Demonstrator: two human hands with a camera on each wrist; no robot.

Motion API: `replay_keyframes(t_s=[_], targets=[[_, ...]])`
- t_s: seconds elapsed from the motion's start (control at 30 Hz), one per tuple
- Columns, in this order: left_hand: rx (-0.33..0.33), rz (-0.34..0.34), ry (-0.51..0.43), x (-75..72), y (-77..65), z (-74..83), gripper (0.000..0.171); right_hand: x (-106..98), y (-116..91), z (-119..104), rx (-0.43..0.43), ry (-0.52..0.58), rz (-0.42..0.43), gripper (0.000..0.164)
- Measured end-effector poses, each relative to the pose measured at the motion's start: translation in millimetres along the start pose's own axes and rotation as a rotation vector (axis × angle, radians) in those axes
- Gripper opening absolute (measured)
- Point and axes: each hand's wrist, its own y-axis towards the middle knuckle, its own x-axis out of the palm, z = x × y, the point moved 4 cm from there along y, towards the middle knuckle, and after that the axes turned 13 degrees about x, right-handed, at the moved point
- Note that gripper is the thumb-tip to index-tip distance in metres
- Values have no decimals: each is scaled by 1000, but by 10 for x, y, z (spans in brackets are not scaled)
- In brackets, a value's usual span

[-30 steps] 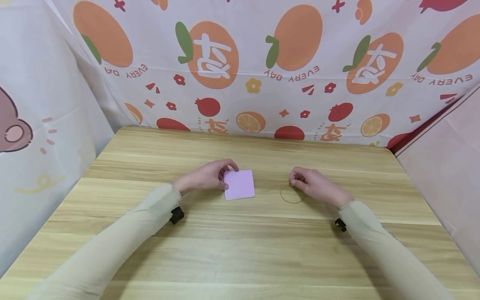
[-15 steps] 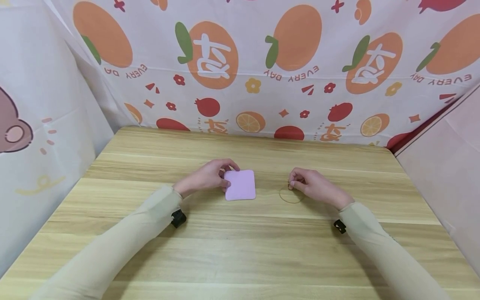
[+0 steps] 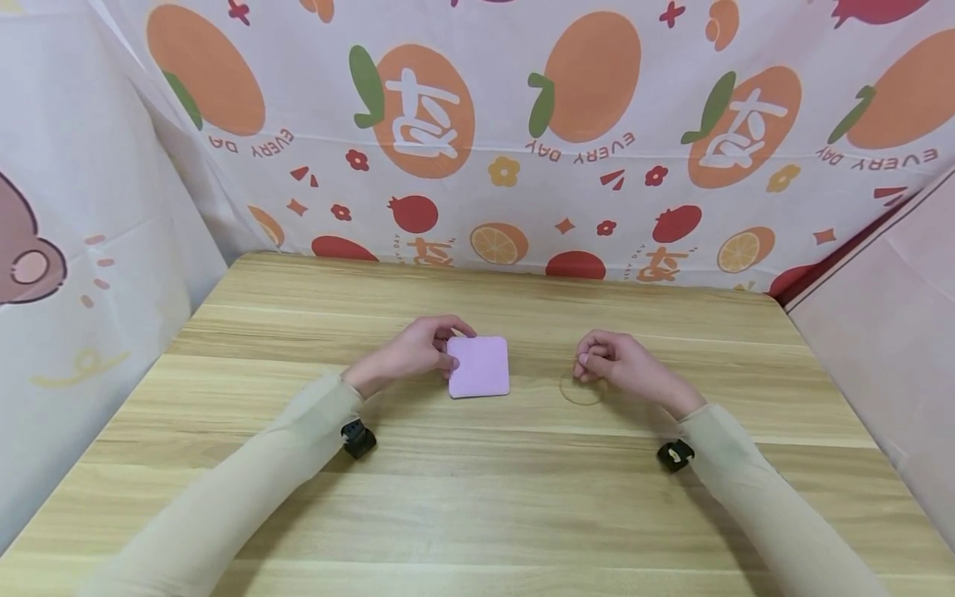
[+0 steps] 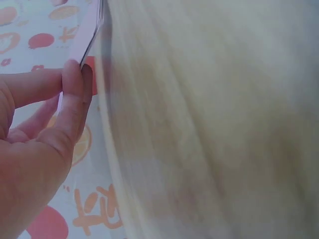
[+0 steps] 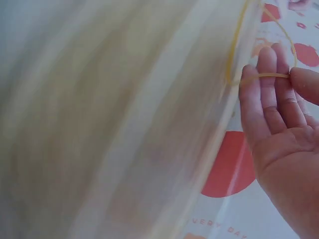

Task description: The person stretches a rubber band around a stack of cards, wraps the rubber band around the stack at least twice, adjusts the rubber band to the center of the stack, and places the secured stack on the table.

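My left hand (image 3: 414, 352) grips a small square stack of purple cards (image 3: 481, 366) by its left edge, thumb on the upper face. In the left wrist view the stack (image 4: 88, 35) appears edge-on as thin layers, pinched between thumb and fingers. To its right, my right hand (image 3: 630, 367) pinches a thin yellow rubber band (image 3: 582, 404), whose loop hangs down to the left of the hand. The right wrist view has the band (image 5: 274, 75) caught at the thumb tip and stretching across the fingers. Both hands are above the table, apart from each other.
A wooden table (image 3: 462, 506) spreads beneath both hands. Behind it hangs a white fruit-print cloth (image 3: 477, 99). Pale cloth covers the left side (image 3: 97, 207), and a pale panel (image 3: 888, 332) stands at the right. Dark devices hang under both sleeve cuffs.
The purple stack has shifted very slightly right with my left hand. My right fingers have moved a little around the rubber band, and its loop has shifted slightly.
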Motion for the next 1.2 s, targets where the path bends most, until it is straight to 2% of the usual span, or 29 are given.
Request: replay_keyframes(t_s=[0.23, 0.4, 0.8, 1.2], targets=[[-48, 69, -50, -27, -17, -26, 44, -32, -32, 69, 53, 233, -31, 25], [-87, 116, -64, -28, -28, -30, 46, -5, -45, 64, 66, 313, -41, 36], [-157, 155, -109, -31, -37, 20, 47, 98, -7, 16, 40, 389, -77, 40], [-136, 154, -118, 15, 2, 19, 46, 147, -22, -65, 5, 349, 17, 33]])
